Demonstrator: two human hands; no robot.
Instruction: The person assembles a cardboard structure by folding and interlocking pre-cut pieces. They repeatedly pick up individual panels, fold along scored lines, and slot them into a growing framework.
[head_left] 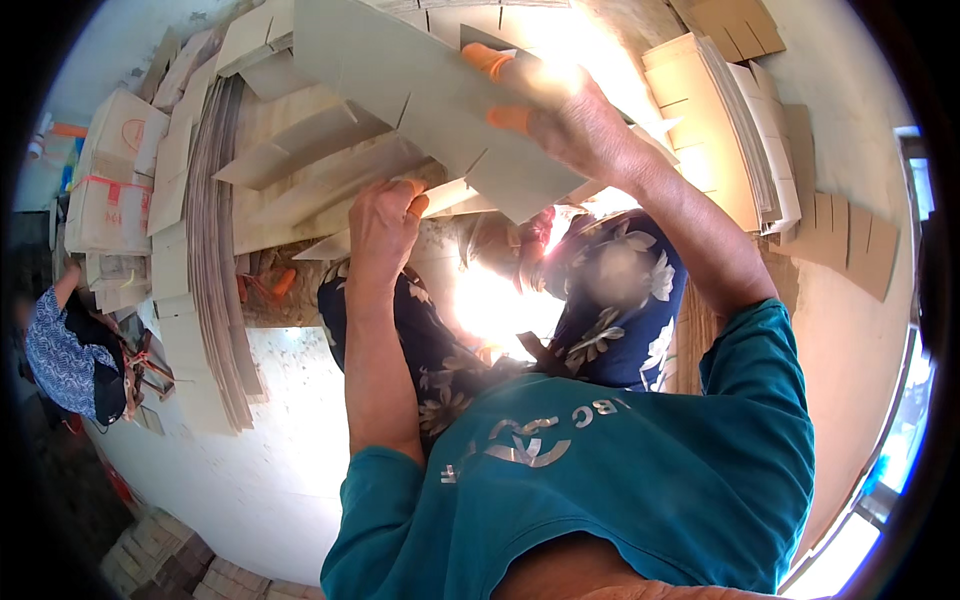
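My right hand [570, 115], with orange rubber tips on two fingers, grips a long grey slotted cardboard strip [420, 95] and holds it tilted up in front of me. My left hand [383, 222], also with orange finger tips, pinches the near edge of another slotted cardboard strip [330, 185] lying lower down. More slotted strips [300, 140] lie fanned under them. My knees in dark floral trousers [620, 290] are below the hands.
A tall stack of flat cardboard sheets [215, 260] stands on edge at the left. Another pile of slotted pieces [730, 130] lies at the right, with loose brown pieces [850, 240] beyond. Bundled cartons [110, 190] sit far left, near another person in blue [60, 350].
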